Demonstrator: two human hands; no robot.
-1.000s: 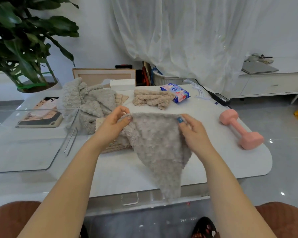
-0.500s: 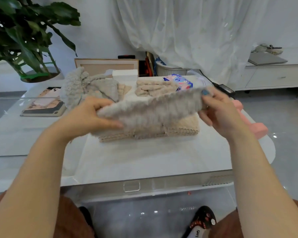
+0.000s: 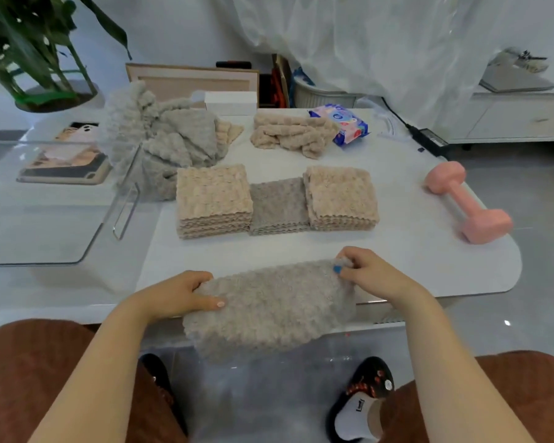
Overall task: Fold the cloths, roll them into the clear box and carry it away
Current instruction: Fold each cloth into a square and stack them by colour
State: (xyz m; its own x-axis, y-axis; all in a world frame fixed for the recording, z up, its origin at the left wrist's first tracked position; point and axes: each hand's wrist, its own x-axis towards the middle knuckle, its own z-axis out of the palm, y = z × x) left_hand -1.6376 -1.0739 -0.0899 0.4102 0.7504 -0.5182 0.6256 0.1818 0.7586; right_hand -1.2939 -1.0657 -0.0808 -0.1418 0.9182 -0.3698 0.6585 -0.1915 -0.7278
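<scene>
A grey fluffy cloth (image 3: 269, 308) lies spread over the table's near edge, its lower part hanging off. My left hand (image 3: 186, 294) grips its left end, thumb on top. My right hand (image 3: 370, 271) pinches its upper right corner. Behind it stand two stacks of folded beige cloths (image 3: 213, 199) (image 3: 341, 196) with a lower folded grey stack (image 3: 279, 206) between them. A heap of unfolded grey cloths (image 3: 170, 139) sits at the back left, partly behind the clear box (image 3: 122, 215). Loose beige cloths (image 3: 291, 131) lie at the back.
A pink dumbbell (image 3: 467, 201) rests at the right of the white table (image 3: 397, 251). A wipes packet (image 3: 343, 123), a white box (image 3: 231, 102), a tablet (image 3: 64, 161), a potted plant (image 3: 39, 52) and a charger (image 3: 429, 139) stand along the back. My feet are under the table.
I have brought the grey cloth down from mid-air to the table's near edge, folded into a long band, which uncovers the folded stacks behind.
</scene>
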